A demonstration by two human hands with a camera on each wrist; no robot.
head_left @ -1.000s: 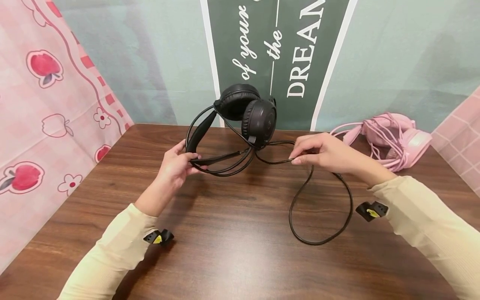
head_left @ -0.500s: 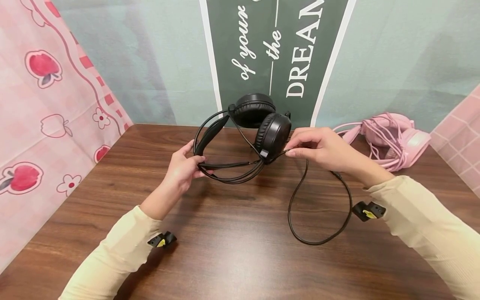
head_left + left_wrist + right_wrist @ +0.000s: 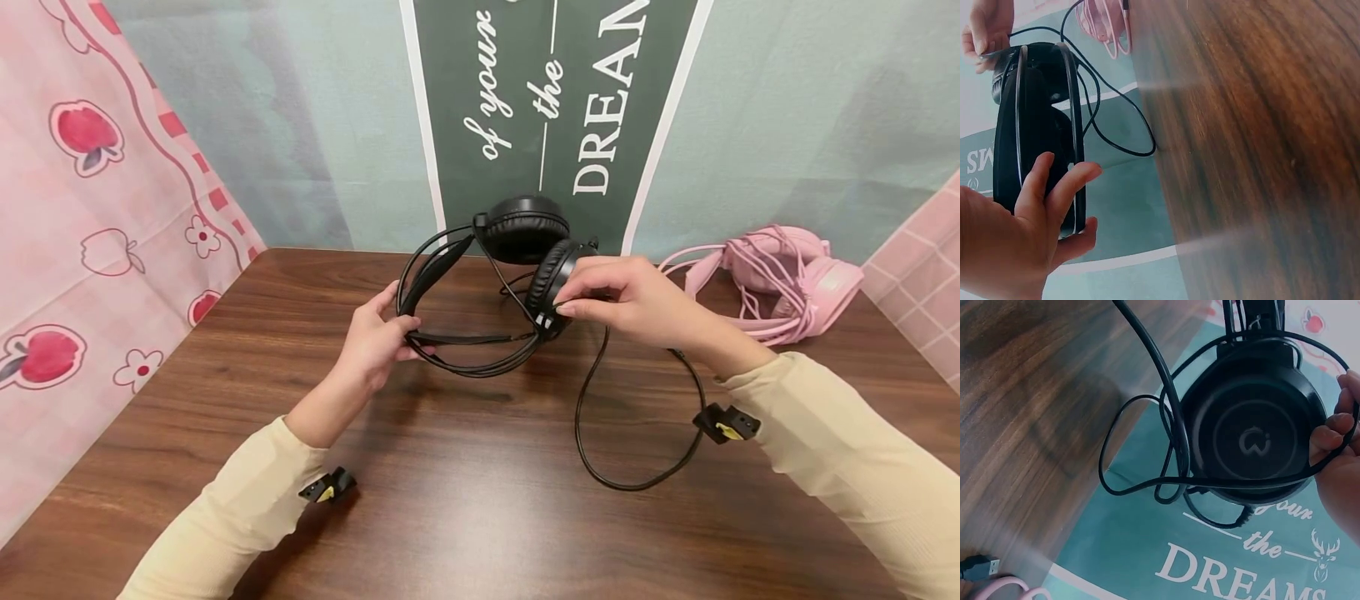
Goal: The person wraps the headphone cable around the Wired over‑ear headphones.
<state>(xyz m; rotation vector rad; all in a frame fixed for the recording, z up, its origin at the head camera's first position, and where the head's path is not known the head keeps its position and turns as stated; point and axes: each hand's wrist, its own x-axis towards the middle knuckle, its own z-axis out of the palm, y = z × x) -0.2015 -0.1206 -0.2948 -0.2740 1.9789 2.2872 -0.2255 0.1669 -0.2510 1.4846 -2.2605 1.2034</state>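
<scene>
Black over-ear headphones are held up over the table, ear cups toward the back wall. My left hand grips them by the headband, thumb on the near side and fingers around it. My right hand is at the nearer ear cup, partly covering it in the head view. Its thumb and fingers pinch the black cable, which crosses the cup's outer face in the right wrist view. From that hand the cable hangs to the table in one wide loop.
Pink headphones wrapped in their own cord lie at the back right of the wooden table. A black USB plug shows near a pink cord in the right wrist view. A printed cloth hangs behind the table.
The headphones have come right and lower in my left hand. My right hand has shifted slightly left, so the ear cup and the pinched cable are now close together.
</scene>
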